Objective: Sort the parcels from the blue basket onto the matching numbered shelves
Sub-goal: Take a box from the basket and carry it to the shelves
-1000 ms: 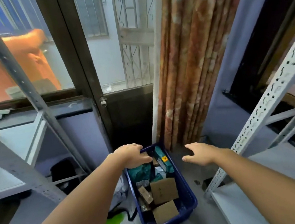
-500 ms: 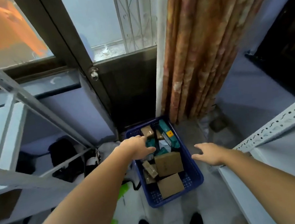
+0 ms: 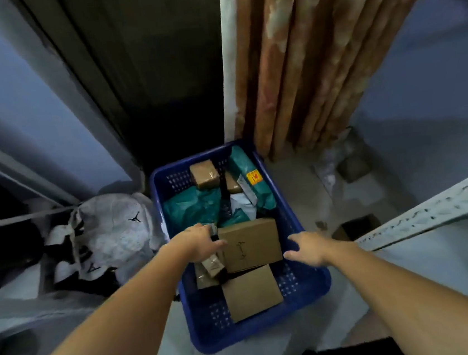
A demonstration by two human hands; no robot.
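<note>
The blue basket stands on the floor in front of me, filled with parcels. A cardboard box with handwritten marks lies on top in the middle, and a plain cardboard box lies nearer to me. My left hand reaches into the basket and grips the marked box at its left edge, thumb on its top. My right hand hovers over the basket's right rim, fingers stretched toward the box without touching it. Teal mailer bags, a small taped brown parcel and a teal bag with an orange sticker lie farther back.
A white metal shelf rack juts in at the right and another rack at the left. A white bag with a black logo lies left of the basket. A brown curtain, a dark door and a small open carton are beyond.
My view has tipped down and closer to the basket. My left hand dropped from the basket's far end to the marked box, and my right hand moved in over the right rim.
</note>
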